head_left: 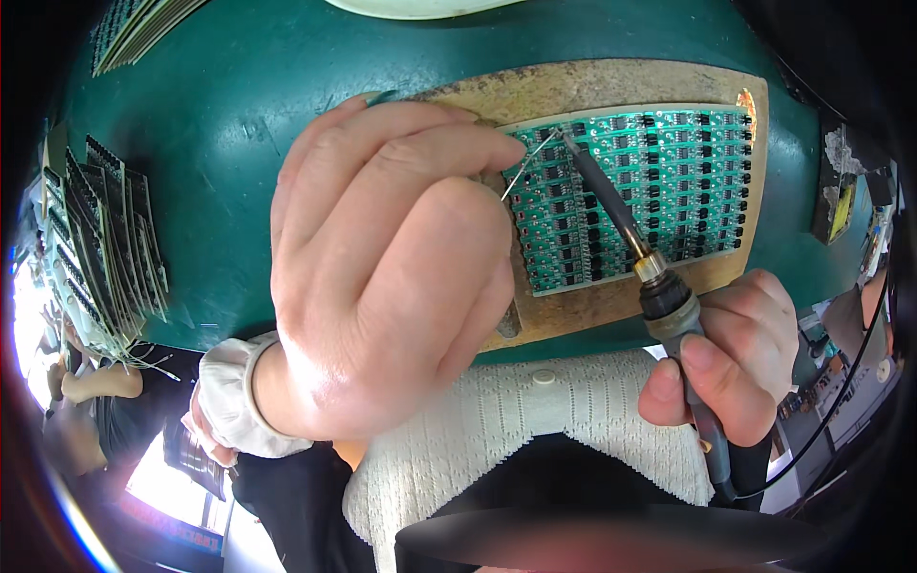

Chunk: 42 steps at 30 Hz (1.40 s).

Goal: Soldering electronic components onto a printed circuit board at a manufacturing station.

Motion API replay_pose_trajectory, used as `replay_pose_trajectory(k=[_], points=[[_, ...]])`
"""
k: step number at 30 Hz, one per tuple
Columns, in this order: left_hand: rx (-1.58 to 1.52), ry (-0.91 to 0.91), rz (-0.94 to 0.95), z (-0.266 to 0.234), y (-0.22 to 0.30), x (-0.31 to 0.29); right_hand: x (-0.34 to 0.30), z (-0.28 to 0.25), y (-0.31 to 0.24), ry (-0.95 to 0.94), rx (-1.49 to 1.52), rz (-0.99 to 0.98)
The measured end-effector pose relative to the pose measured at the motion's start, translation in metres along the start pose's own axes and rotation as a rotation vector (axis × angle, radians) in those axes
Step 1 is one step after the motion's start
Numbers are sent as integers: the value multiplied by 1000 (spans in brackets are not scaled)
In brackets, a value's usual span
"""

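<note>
Over the left part of a green circuit board panel (559, 258), my left hand (382, 248) is closed, pinching a thin silvery solder wire (527, 170). The wire slants up and right to the panel's upper edge. My right hand (745, 353) grips the handle of a soldering iron (650, 267) from the lower right. The iron's tip is close by the wire's far end; whether they touch is too small to tell. Rows of small black parts cover the panel, which lies flat on a worn tan backing board (669, 76). My left fingers hide the panel's left corner.
The green tabletop (220, 115) carries a bunch of upright circuit boards (105, 239) at the left and another stack (143, 33) at the far left. A pale rounded object (420, 8) shows at the far edge. The iron's black cable (860, 372) curves up the right side.
</note>
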<state>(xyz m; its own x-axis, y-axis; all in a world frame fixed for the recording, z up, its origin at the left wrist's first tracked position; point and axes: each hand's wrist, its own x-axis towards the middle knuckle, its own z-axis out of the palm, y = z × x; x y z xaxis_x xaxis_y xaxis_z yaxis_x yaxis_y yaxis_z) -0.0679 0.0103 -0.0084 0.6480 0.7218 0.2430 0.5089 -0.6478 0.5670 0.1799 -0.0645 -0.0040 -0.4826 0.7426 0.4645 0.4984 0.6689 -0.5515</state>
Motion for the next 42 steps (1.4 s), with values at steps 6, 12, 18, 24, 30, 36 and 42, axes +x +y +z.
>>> replay_pose_trajectory(k=[6, 12, 18, 24, 30, 36, 42], points=[[17, 13, 18, 3, -2, -1, 1, 2, -4, -6, -31, 32], [24, 1, 11, 0, 0, -1, 1, -1, -6, -31, -24, 32], [27, -4, 13, 3, 1, 0, -3, 4, -2, 5, -35, 21], [35, -14, 33, 2, 0, 0, -3, -1, -5, -22, -63, 16], [42, -13, 46, 3, -3, -3, -5, -4, -9, -83, -37, 71], [58, -4, 66, 4, -3, -3, -7, -2, -6, -81, -36, 25], [58, -13, 75, 7, -2, -3, -11, 0, -7, -19, -51, 17]])
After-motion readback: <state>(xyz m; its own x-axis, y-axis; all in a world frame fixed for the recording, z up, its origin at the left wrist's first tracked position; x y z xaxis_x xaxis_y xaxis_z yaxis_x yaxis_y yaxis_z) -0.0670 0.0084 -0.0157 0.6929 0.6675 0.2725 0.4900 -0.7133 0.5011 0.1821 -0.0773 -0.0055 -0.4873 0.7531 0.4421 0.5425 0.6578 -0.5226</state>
